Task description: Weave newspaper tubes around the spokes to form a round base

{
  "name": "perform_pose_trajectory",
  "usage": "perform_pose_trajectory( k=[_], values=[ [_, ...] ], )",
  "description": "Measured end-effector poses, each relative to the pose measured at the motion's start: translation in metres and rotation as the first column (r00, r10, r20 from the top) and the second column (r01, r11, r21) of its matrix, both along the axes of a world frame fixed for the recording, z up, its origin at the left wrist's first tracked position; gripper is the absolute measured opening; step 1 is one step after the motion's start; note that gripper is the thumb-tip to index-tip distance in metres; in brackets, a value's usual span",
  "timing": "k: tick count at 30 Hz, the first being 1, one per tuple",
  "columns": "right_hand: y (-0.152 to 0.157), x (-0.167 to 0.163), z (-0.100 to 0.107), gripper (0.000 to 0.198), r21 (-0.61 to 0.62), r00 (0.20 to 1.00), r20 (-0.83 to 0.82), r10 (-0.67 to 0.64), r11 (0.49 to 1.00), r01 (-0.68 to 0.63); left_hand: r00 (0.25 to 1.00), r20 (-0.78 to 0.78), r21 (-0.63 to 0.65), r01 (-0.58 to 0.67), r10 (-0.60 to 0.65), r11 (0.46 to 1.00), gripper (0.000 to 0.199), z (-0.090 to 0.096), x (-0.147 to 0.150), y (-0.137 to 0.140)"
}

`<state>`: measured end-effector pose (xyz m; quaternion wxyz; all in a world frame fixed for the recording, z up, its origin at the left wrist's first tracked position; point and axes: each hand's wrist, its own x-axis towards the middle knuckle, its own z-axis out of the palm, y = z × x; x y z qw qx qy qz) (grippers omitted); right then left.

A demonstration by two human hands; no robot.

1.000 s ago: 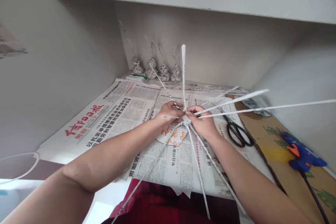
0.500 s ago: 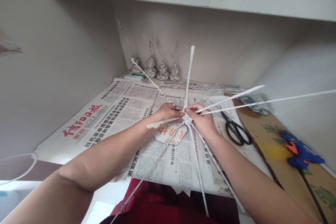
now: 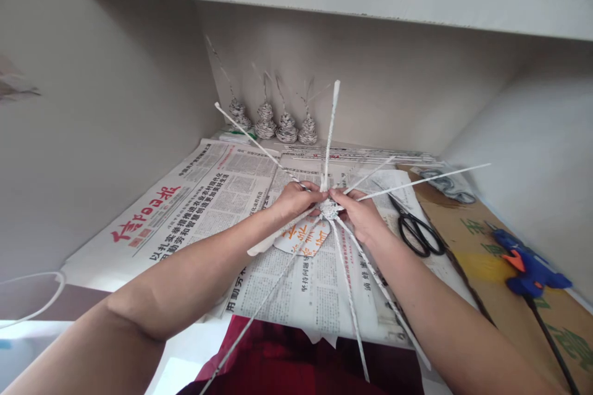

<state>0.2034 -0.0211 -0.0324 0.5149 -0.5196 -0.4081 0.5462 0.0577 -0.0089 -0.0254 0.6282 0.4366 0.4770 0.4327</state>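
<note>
Woven paper hub (image 3: 330,210) sits between left hand (image 3: 299,199) and right hand (image 3: 364,213), neither nearer, just nearside of fingertips; white strand (image 3: 330,129) points from far rim toward back wall (image 3: 393,86). Both pinching that rim! Exact grip hard to tell. Newspaper (image 3: 319,296) below.

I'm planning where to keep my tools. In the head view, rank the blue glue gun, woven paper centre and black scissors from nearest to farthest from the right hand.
1. Woven paper centre: against the right hand, on its left.
2. Black scissors: on the hand's right side.
3. Blue glue gun: farther right, on the cardboard.
</note>
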Motion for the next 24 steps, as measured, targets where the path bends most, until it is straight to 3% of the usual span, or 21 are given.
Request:
perform_pose_trajectory(
  k=[3,10,16,24],
  values=[
    [0.0,-0.001,0.001,0.027,-0.023,0.998,-0.066,0.016,1.0,-0.017,1.0,-0.002,0.008,-0.023,0.023,1.0,0.026,-0.004,0.001,0.002],
    [-0.002,-0.007,0.001,0.018,0.047,0.993,-0.02,-0.119,0.992,0.12,0.996,0.04,-0.041,-0.073,0.075,0.996,0.029,-0.009,0.004,0.003],
    [-0.004,-0.002,-0.002,0.029,0.13,0.998,0.044,0.047,0.99,-0.053,0.999,0.0,-0.045,-0.043,0.043,0.998,0.023,0.0,0.003,0.0],
    [0.001,0.003,-0.011,0.034,0.172,0.993,0.113,0.042,0.983,-0.061,0.995,0.079,-0.074,-0.051,0.057,0.996,0.024,-0.005,0.003,0.001]
  ],
)
